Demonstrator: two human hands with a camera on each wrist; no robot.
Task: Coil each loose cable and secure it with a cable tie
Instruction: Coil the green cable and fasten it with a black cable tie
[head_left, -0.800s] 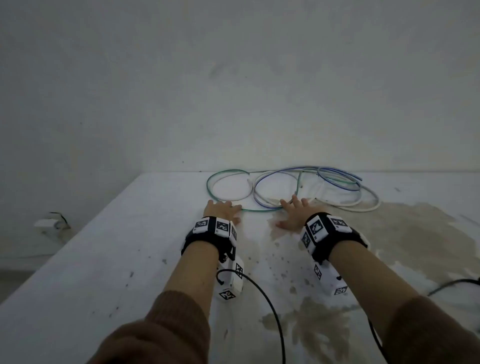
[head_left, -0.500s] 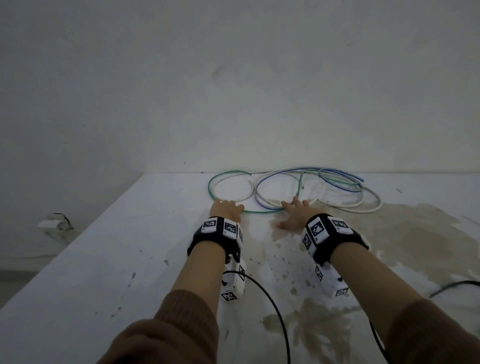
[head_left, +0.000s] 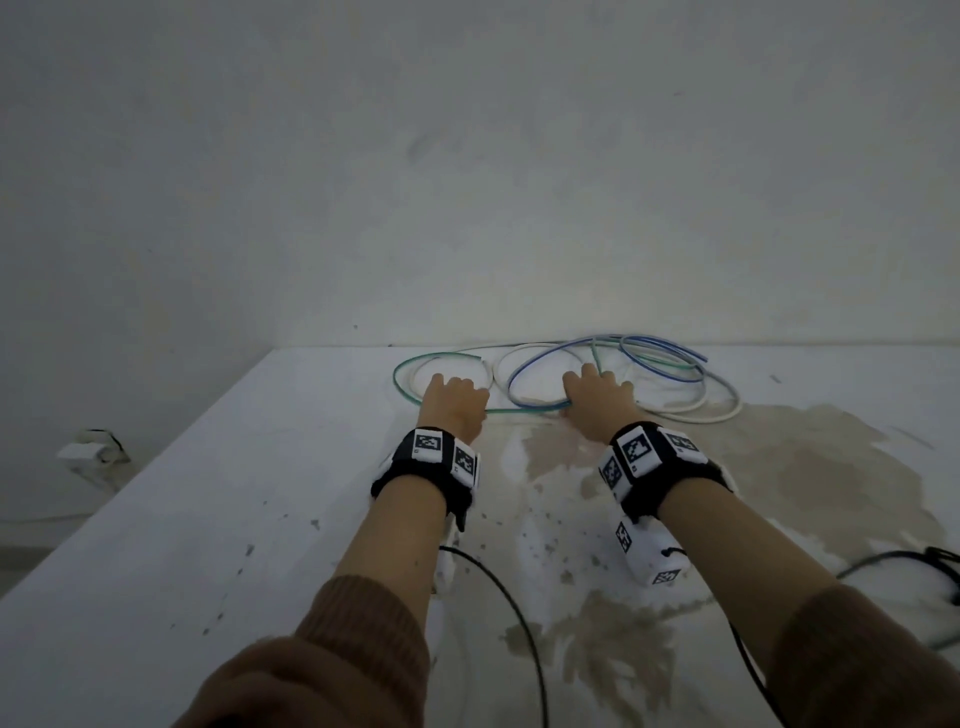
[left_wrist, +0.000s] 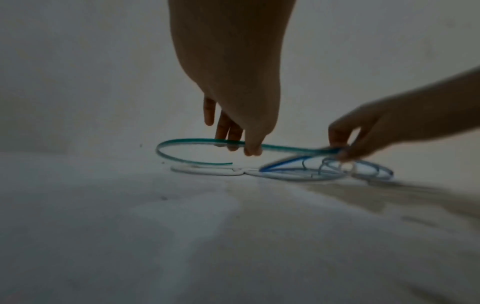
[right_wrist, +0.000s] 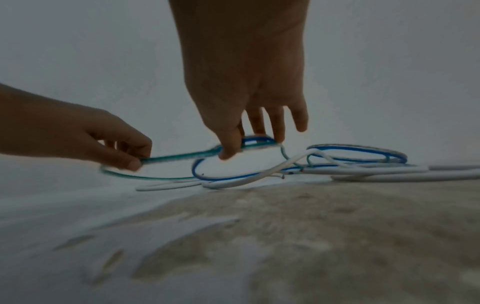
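Three loose cables lie tangled at the far edge of the stained white tabletop (head_left: 218, 493), near the wall: a thin green plastic-sheathed cable (left_wrist: 187, 140), a thin blue cable (right_wrist: 221, 178) and a thicker white cable (right_wrist: 363, 171). The left hand (head_left: 454, 402) pinches the green cable between thumb and fingertips, lifting a stretch of it clear of the surface. The right hand (right_wrist: 244, 115) pinches the same green strand further along, where it crosses the blue loop; whether the blue cable is also caught in this grip cannot be told. The green cable appears light and springy: it holds an open curve by itself, so its coils will probably tend to spring apart until tied. The sheath looks smooth and may slip through a light pinch. A hold near the free end (left_wrist: 230, 163) would likely let the loops be gathered without dragging the blue and white cables along. No cable tie is visible.
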